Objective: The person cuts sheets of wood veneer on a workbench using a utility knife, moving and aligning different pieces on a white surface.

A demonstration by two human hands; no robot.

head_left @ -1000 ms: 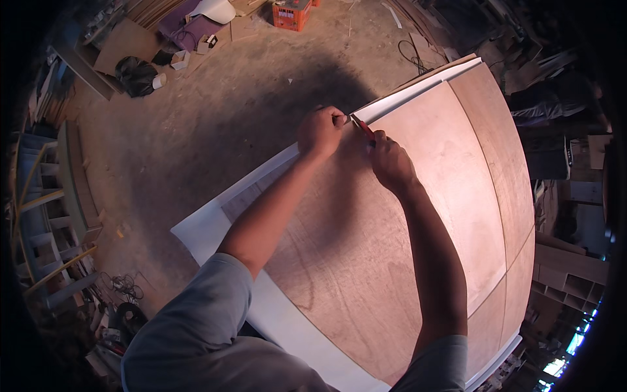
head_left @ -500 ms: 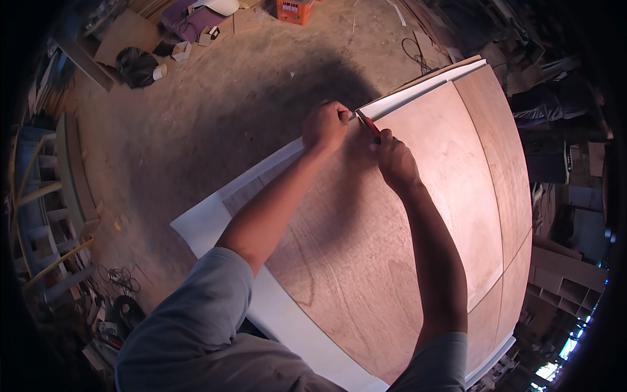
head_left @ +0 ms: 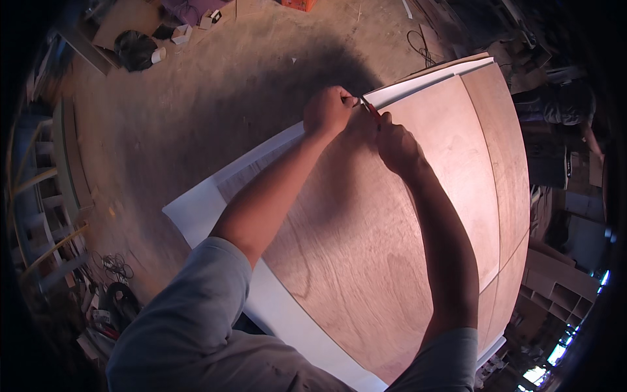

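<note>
A large reddish-brown plywood panel [head_left: 353,261] lies in front of me over a white sheet [head_left: 274,294], whose margins stick out past the panel's edges. At the far edge my left hand [head_left: 326,112] is closed in a pinch, apparently on the white sheet's border; the fingertips partly hide it. Just right of it, my right hand [head_left: 400,145] grips a slim red-handled tool [head_left: 373,112] with a narrow dark tip. That tip meets the sheet's edge beside my left fingers. Its exact kind is too small to make out.
Beyond the panel is a dusty floor [head_left: 248,85] with a black bag [head_left: 135,51], an orange crate [head_left: 298,4] and a thin cable [head_left: 421,46]. A person [head_left: 562,104] is at the far right, near wooden shelving [head_left: 562,294]. Racks with yellow bars [head_left: 39,179] stand left.
Both hands have shifted slightly away from me along with the tool, staying at the panel's far edge. The view has tilted a little; the person at right now shows an arm.
</note>
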